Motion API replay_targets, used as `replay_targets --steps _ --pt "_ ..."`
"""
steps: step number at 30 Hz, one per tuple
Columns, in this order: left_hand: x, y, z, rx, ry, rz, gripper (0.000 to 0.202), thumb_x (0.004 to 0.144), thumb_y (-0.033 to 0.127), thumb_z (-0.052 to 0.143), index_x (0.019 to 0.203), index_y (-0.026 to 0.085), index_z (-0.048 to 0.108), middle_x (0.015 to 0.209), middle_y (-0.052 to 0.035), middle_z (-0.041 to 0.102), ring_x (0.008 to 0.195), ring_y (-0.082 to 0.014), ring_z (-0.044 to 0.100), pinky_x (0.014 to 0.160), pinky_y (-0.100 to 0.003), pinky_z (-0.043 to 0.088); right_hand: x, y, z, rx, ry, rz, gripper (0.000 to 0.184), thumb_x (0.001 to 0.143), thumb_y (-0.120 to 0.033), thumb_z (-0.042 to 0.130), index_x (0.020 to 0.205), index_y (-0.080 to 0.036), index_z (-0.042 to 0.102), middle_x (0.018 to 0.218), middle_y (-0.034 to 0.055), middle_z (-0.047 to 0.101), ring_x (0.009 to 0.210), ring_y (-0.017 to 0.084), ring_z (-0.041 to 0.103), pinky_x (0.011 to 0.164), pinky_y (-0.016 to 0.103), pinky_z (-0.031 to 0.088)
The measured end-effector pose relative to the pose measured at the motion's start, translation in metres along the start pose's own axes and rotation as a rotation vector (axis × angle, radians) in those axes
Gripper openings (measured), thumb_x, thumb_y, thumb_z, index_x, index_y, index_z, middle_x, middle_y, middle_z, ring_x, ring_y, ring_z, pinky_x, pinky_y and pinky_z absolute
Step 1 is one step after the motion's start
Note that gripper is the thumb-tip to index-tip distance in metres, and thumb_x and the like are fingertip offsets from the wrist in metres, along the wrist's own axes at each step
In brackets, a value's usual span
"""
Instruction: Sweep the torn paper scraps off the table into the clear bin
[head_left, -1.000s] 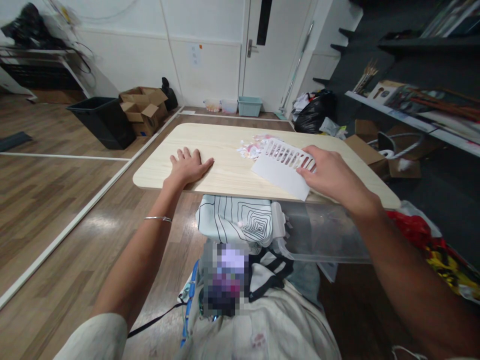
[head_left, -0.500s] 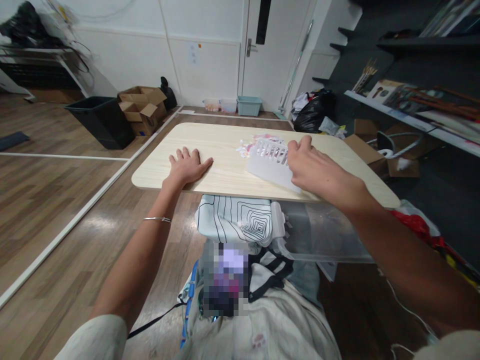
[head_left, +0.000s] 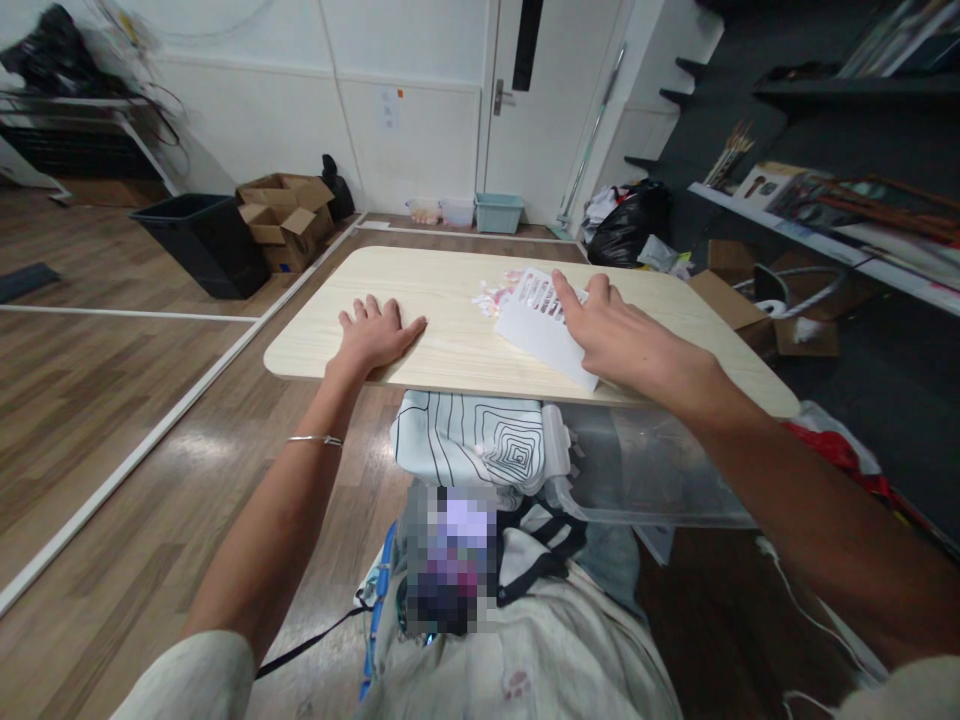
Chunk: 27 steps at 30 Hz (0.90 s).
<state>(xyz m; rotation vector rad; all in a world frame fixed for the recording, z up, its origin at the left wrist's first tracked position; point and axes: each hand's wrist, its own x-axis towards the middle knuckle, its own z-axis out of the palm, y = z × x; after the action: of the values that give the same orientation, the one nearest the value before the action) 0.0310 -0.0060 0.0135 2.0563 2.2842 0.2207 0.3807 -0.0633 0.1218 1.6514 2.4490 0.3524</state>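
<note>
A white slotted basket is tilted on the pale wooden table, right of the middle. My right hand is closed on its right side, with a finger reaching over the slotted part. The thumb and most of the grip are hidden behind the hand. Just beyond the basket lies a heap of small pink and white pieces, too small to name and partly covered by it. My left hand rests flat on the left part of the tabletop, fingers spread, holding nothing.
Under the table's front edge are a clear plastic bin and a patterned pale cloth. A black trash bin and open cardboard boxes stand at left. Another box and a shelf flank the right.
My right hand has shifted slightly left and its finger has stretched over the slots. The basket has turned and tipped a little. My left hand has stayed still.
</note>
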Motion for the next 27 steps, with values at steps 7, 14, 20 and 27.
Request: replay_targets --steps 7,14,20,27 --pt "0.000 -0.001 0.000 0.015 -0.001 0.007 0.104 0.111 0.082 0.020 0.179 0.012 0.058 0.196 -0.0344 0.048 0.185 -0.0593 0.038 0.144 -0.082 0.035 0.008 0.003 0.011 -0.042 0.051 -0.012 0.122 0.101 -0.028 0.079 0.197 -0.005 0.008 0.167 0.0413 0.057 0.148 0.055 0.063 0.125 0.074 0.048" --pt "0.003 -0.005 0.004 -0.026 0.023 0.019 0.102 0.111 0.082 0.025 0.177 0.013 0.060 0.194 -0.0336 0.050 0.184 -0.0611 0.038 0.143 -0.085 0.034 0.009 0.000 0.018 -0.036 0.115 -0.036 0.123 0.100 -0.035 0.085 0.193 0.000 0.013 0.164 0.0421 0.057 0.147 0.056 0.063 0.127 0.071 0.046" --pt "0.001 -0.002 0.000 0.011 0.010 0.012 0.102 0.112 0.081 0.022 0.179 0.014 0.059 0.192 -0.0332 0.053 0.183 -0.0600 0.040 0.141 -0.084 0.038 0.008 -0.014 0.008 0.031 0.170 0.007 0.087 0.103 -0.022 0.077 0.178 -0.003 0.039 0.161 0.0377 0.059 0.143 0.050 0.067 0.119 0.065 0.055" --pt "0.001 -0.003 0.002 -0.021 0.024 0.014 0.101 0.111 0.082 0.025 0.176 0.013 0.061 0.192 -0.0342 0.052 0.182 -0.0604 0.041 0.143 -0.084 0.036 0.018 -0.023 -0.007 0.051 0.125 0.025 0.073 0.103 -0.018 0.075 0.170 -0.006 0.049 0.162 0.0351 0.063 0.142 0.049 0.071 0.116 0.064 0.059"
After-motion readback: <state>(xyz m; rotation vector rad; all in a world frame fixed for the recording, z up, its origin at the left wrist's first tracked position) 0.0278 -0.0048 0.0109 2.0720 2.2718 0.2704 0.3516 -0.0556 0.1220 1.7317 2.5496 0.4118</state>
